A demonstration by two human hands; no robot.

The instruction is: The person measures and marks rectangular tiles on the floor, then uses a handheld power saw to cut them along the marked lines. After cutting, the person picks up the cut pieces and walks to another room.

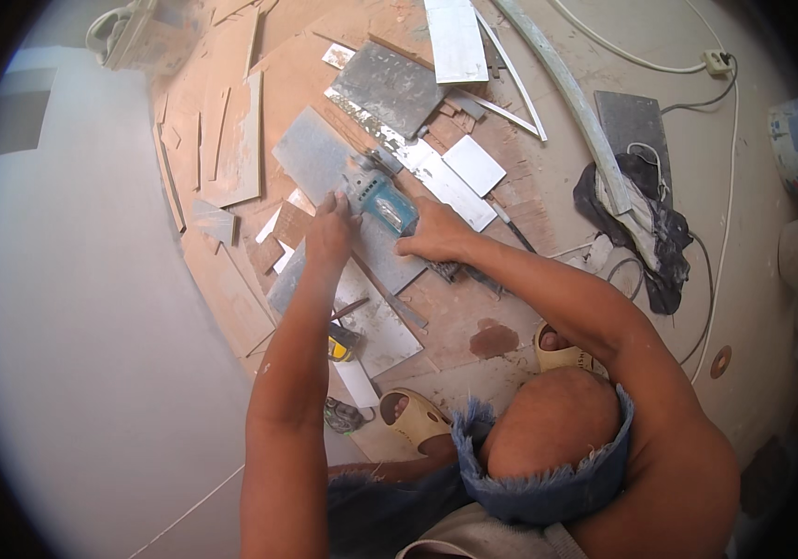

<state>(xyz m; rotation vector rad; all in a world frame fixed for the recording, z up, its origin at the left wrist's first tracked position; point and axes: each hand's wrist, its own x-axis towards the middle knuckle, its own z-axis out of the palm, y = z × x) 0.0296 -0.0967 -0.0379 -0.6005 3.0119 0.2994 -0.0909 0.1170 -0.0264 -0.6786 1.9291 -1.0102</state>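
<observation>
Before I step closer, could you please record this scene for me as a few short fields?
Right hand: around the rear of a teal angle grinder
Left hand: beside the grinder's metal head; exact grip unclear
Beneath grinder: flat grey rectangular tile
Beyond grinder: dark grey rectangular tile
Person's right: crumpled black bundle; pale socket block with cords
Footwear: tan open-toed sandals

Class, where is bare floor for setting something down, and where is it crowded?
Bare floor lies between the dark grey rectangular slab and thin white cable, then onward to the blue-and-white bucket. Crowded: grey and white flat pieces around the teal grinder.
</observation>
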